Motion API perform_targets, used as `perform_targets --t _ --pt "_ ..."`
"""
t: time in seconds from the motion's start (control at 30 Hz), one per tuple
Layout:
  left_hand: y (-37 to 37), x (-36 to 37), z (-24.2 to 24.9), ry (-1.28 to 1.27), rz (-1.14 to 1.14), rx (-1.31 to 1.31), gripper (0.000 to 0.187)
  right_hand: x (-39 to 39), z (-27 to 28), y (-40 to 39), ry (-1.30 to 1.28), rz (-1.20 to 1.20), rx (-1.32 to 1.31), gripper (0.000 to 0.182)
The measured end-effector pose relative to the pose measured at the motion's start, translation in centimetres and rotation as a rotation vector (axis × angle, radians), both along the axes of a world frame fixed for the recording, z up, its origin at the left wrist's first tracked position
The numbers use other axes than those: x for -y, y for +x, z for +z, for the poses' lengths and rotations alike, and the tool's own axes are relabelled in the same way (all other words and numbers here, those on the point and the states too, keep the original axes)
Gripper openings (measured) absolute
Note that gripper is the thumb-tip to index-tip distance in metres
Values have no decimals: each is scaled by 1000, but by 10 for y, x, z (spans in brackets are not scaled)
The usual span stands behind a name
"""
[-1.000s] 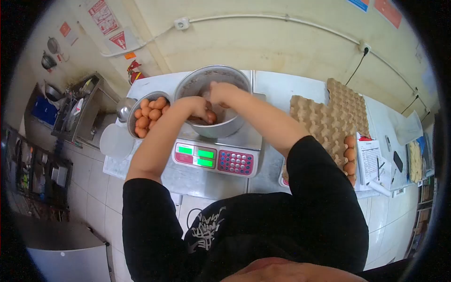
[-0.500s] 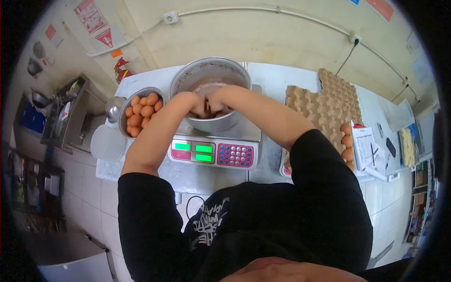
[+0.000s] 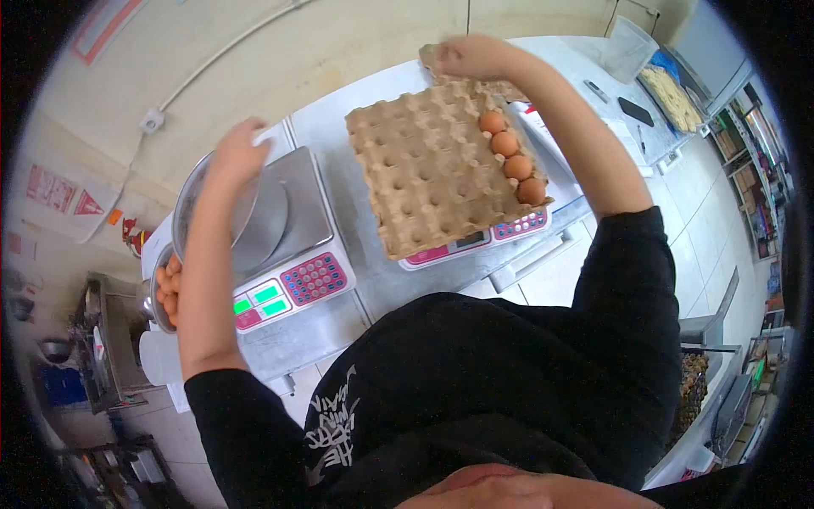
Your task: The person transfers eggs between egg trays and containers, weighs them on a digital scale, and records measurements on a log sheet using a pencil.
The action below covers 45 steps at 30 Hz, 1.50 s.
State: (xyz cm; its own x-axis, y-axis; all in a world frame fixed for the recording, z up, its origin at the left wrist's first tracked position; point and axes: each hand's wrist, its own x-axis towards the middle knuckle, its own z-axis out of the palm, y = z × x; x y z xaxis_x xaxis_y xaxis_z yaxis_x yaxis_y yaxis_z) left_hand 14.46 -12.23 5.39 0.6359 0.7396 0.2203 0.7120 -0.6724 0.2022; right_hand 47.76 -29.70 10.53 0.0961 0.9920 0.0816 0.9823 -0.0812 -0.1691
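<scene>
The right hand (image 3: 475, 58) is closed on the far edge of a grey-brown moulded cardboard egg tray (image 3: 432, 174), which lies across a second scale and still carries four brown eggs (image 3: 511, 156) in a row along its right side. The left hand (image 3: 237, 153) grips the rim of a round steel mixing bowl (image 3: 246, 216) sitting on the white digital scale with green readouts (image 3: 284, 293). This looks like fetching the next egg: the right hand needs to come back to the row. The tray overhangs the counter's near edge; open steel counter lies between the two scales.
</scene>
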Motion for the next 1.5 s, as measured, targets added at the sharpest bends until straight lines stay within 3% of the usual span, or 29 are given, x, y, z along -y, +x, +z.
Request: perform_targets --t 0.03,0.1,0.23,0.3,0.4,0.47,0.5,0.57,0.63,0.7,0.77,0.9,0.97,1.0,1.03,1.07,1.1,1.17,1.23,1.3,1.33,1.37,1.43,1.47,1.5 --pt "35 19 -2 2 -129 23 36 14 -8 9 -133 -136 70 39" --pt "109 85 1 -113 -267 -45 36 11 -80 59 -169 -336 -31 37" --pt "212 167 -26 88 -585 -157 31 27 -127 63 -137 -347 -16 32" --pt "242 176 -49 352 -836 -206 29 20 -144 76 -70 -349 -70 29" --pt "263 172 -51 378 -898 -189 32 22 -152 97 -18 -323 -116 25" --pt "265 166 -50 326 -939 -154 34 36 -137 108 -61 -293 -566 25" --pt "269 167 -56 325 -939 -161 34 45 -135 113 -61 -292 -572 25" --pt "274 169 -66 259 -967 -182 40 69 -137 128 176 -359 -1456 30" --pt "283 167 -74 158 -924 -235 39 91 -151 144 338 -335 -2013 33" --pt "289 170 -75 60 -880 -281 38 128 -159 147 426 -354 -2321 33" --pt "293 182 -67 353 -826 -483 42 161 -183 148 471 -351 -2382 31" --pt "300 174 -55 390 -960 -594 40 213 -213 146 378 -304 -2422 22" --pt "292 167 -50 36 -831 -90 38 225 -217 141 376 -312 -2472 21" --pt "288 167 -49 35 -835 -99 38 231 -214 140 361 -281 -2397 21" --pt "283 168 -50 -466 -604 230 34 235 -210 138 348 -252 -2322 21" --pt "278 169 -50 -881 -374 730 30 238 -204 135 340 -258 -2262 20" --pt "278 164 -54 -1151 -227 1086 28 239 -198 131 345 -260 -2266 20" --pt "274 149 -60 -1296 -103 1317 25 237 -185 123 318 -188 -2073 20" --pt "271 139 -56 -1315 -56 1376 22 229 -177 114 263 -140 -1920 23" --pt "268 137 -50 -1265 -70 1217 20 219 -165 105 208 -97 -1766 26" --pt "269 142 -45 -1172 -125 968 20 214 -151 101 56 -125 -1326 34" --pt "271 149 -41 -987 -224 605 19 209 -135 95 -85 -146 -884 42" --pt "278 186 -27 -387 -473 -79 19 197 -100 73 -224 -228 -770 50" --pt "283 209 -20 -70 -572 -300 18 191 -95 65 -249 -205 -528 48" --pt "285 213 -27 -69 -577 -301 18 187 -92 58 -271 -182 -286 47"
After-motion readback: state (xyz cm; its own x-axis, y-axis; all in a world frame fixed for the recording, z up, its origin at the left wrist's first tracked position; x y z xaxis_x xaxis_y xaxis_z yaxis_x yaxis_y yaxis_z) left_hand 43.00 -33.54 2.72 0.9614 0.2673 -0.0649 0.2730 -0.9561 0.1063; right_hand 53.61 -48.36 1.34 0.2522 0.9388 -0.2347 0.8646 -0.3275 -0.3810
